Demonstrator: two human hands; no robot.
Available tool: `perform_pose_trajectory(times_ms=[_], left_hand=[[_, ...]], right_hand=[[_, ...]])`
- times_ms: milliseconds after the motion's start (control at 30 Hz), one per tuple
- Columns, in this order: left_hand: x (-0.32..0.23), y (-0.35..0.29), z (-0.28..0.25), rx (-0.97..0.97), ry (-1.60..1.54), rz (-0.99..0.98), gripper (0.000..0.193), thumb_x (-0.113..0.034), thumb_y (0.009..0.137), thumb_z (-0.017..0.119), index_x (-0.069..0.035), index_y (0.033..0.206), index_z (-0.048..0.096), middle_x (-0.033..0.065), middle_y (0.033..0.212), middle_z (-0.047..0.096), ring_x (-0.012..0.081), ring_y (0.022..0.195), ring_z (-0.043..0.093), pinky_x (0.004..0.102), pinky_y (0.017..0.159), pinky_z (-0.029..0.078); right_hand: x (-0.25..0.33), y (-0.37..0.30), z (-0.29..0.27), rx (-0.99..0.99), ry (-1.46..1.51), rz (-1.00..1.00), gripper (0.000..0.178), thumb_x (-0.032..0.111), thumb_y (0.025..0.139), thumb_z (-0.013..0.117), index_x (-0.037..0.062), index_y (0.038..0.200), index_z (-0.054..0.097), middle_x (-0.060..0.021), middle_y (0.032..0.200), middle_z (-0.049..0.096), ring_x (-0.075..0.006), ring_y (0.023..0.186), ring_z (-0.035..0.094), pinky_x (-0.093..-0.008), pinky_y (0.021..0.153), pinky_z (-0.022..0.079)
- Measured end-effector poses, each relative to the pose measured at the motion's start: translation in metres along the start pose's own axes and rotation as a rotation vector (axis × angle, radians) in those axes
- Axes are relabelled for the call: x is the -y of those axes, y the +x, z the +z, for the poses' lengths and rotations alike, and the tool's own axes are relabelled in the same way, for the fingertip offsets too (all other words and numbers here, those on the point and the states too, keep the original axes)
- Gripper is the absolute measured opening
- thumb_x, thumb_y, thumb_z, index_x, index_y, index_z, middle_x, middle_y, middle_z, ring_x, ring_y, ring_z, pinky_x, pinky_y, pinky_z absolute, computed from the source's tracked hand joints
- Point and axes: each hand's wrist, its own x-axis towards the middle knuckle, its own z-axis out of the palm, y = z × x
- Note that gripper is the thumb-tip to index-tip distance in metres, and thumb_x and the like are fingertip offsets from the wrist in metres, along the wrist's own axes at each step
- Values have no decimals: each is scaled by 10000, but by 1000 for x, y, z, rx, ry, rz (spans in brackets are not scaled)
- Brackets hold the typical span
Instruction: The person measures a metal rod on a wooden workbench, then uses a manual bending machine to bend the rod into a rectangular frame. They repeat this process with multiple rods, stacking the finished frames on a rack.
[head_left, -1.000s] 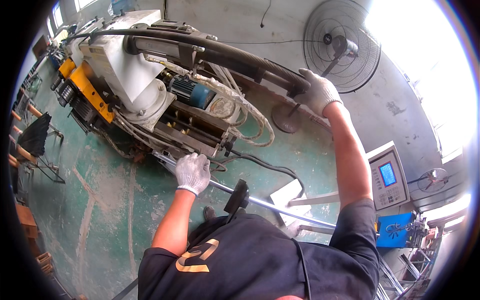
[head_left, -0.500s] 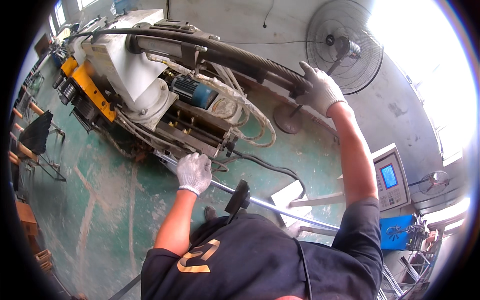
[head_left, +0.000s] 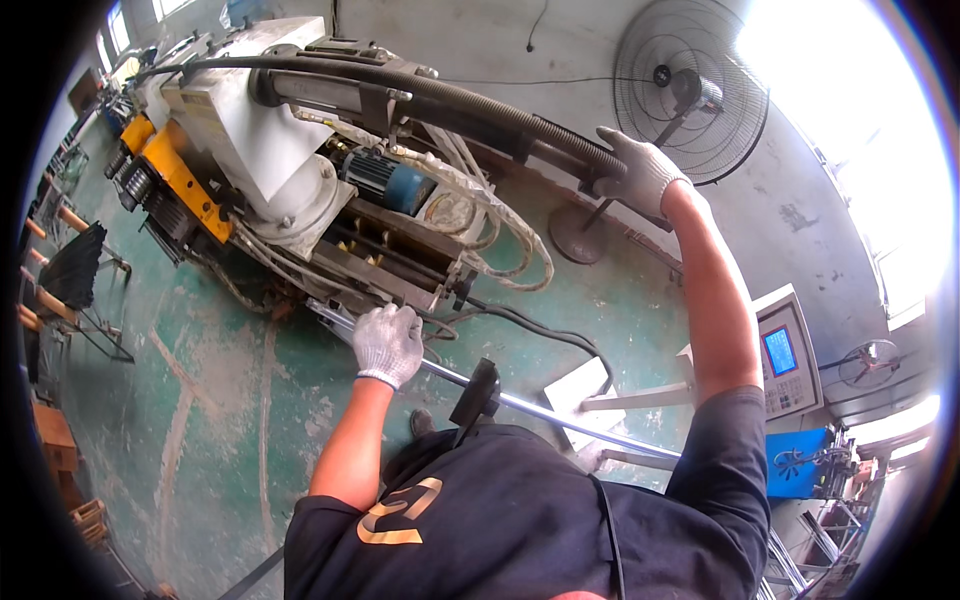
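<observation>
My left hand [head_left: 388, 345], in a pale knit glove, is closed over a shiny metal rail [head_left: 535, 410] that runs across in front of my body. Its fingers curl downward, and the fingertips are mostly hidden. Farther out on the right, my gloved right hand [head_left: 645, 178] grips the end of a dark ribbed hose [head_left: 500, 115] lying along the long upper arm of a machine [head_left: 245, 125]. One digit sticks up past the hose, while the others fold around its lower side. A black block-like fitting [head_left: 476, 392] sits on the rail close to my waist.
Below the ribbed hose are a blue motor [head_left: 388, 183] and looping wrapped hoses [head_left: 525, 250]. A standing fan [head_left: 690, 92] is beyond my right hand. A control panel [head_left: 785, 352] with a lit screen and a blue box [head_left: 797, 464] stand at right. Cables cross the green floor [head_left: 310, 400].
My right forearm has shifted slightly to the right, its hand still at the hose end. My left hand stays in place on the rail.
</observation>
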Motion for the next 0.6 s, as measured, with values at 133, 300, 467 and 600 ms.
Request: perform_pose_trajectory(times_ms=[133, 300, 467, 600], left_hand=[[-2, 0, 3, -28, 18, -1, 82, -128, 772, 679, -116, 720, 617, 98, 777, 620, 337, 797, 627, 471, 724, 503], [0, 0, 1, 44, 46, -17, 103, -205, 802, 703, -135, 744, 654, 88, 795, 645, 313, 816, 645, 456, 762, 504], [0, -1, 2, 42, 59, -8, 94, -192, 798, 702, -136, 741, 653, 84, 788, 644, 311, 819, 646, 453, 761, 504], [-2, 0, 1, -22, 20, 3, 105, -148, 773, 689, -118, 713, 607, 94, 771, 620, 335, 785, 629, 474, 718, 503]], right_hand=[[-6, -2, 19, -218, -101, -104, 912, 298, 763, 795, 57, 1531, 366, -229, 1295, 611, -382, 1229, 578, -423, 1027, 486], [3, -2, 31, -288, -229, -54, 873, 298, 774, 764, 37, 1514, 380, -245, 1254, 624, -395, 1186, 589, -422, 1006, 494], [3, 0, 10, -86, -55, 0, 845, 277, 797, 752, 66, 1523, 377, -242, 1240, 654, -372, 1177, 626, -428, 997, 504], [1, -3, 8, -110, -27, -36, 838, 306, 797, 764, 81, 1516, 394, -233, 1307, 625, -359, 1222, 607, -419, 1017, 498]])
